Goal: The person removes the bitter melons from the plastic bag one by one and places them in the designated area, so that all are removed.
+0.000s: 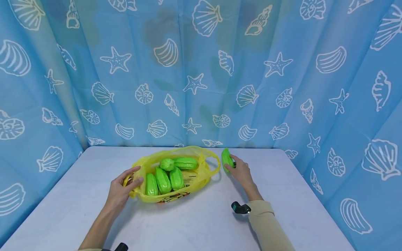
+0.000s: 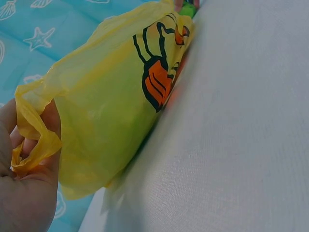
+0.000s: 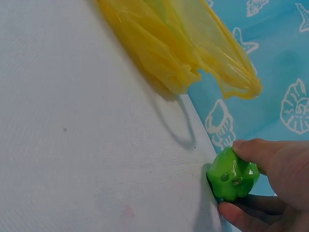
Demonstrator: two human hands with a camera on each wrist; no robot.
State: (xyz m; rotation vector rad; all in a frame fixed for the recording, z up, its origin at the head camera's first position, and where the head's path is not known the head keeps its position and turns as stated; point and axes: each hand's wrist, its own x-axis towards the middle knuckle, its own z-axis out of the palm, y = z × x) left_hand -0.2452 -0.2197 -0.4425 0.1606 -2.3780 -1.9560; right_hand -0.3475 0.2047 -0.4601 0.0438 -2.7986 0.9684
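A yellow plastic bag (image 1: 205, 174) lies open on the white table, with several glossy green ribbed gourds (image 1: 163, 180) inside. My left hand (image 1: 120, 184) holds the bag's left rim; in the left wrist view the handle (image 2: 33, 121) loops over the thumb and fingers. To the right of the bag, my right hand (image 1: 242, 173) grips another green gourd (image 1: 226, 158) between thumb and fingers. The right wrist view shows that gourd (image 3: 231, 175) end-on, low over the table's far part; whether it touches the table I cannot tell.
A blue curtain (image 1: 194, 104) with white shell and starfish prints hangs behind and beside the table (image 1: 201, 223). The bag's right handle (image 1: 216, 162) stands up between the bag and the right hand. Black devices (image 1: 241, 208) sit at both wrists.
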